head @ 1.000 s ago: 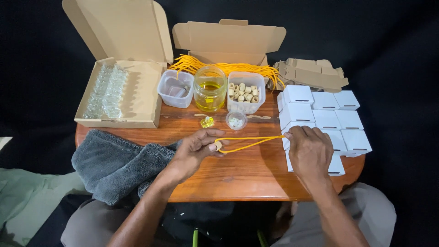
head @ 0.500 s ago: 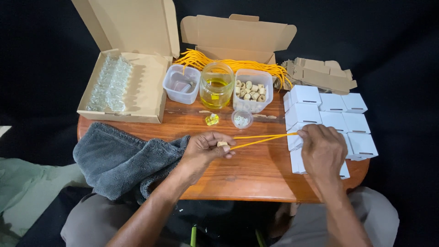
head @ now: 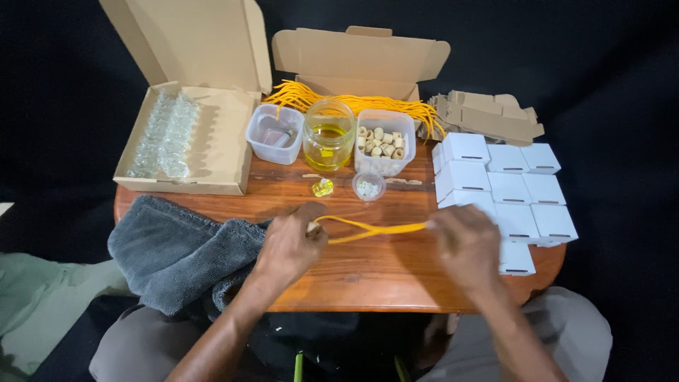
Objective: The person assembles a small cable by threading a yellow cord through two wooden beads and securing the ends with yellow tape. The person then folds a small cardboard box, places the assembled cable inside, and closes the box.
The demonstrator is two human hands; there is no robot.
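A yellow cord [head: 371, 229] is stretched as a loop between both hands over the round wooden table [head: 368, 272]. My left hand [head: 290, 244] pinches one end of the cord, with a small pale bead at its fingertips. My right hand [head: 465, 244] holds the other end, close to the white boxes [head: 506, 187]. A tub of wooden beads [head: 382, 141], a jar of yellow liquid [head: 328, 136] and a small round dish [head: 368, 187] stand behind the cord. A tiny yellow piece [head: 322, 187] lies next to the dish.
A grey towel [head: 177, 251] lies at the left front. An open cardboard box of clear bottles [head: 180, 138] stands at back left. A bundle of yellow cords [head: 353, 105], a second open carton [head: 361, 60], a plastic tub [head: 274, 134] and flat cardboard pieces [head: 484, 117] line the back.
Both hands keep the cord taut, shifting slightly. The camera view has tilted a little, so the table sits lower in the frame.
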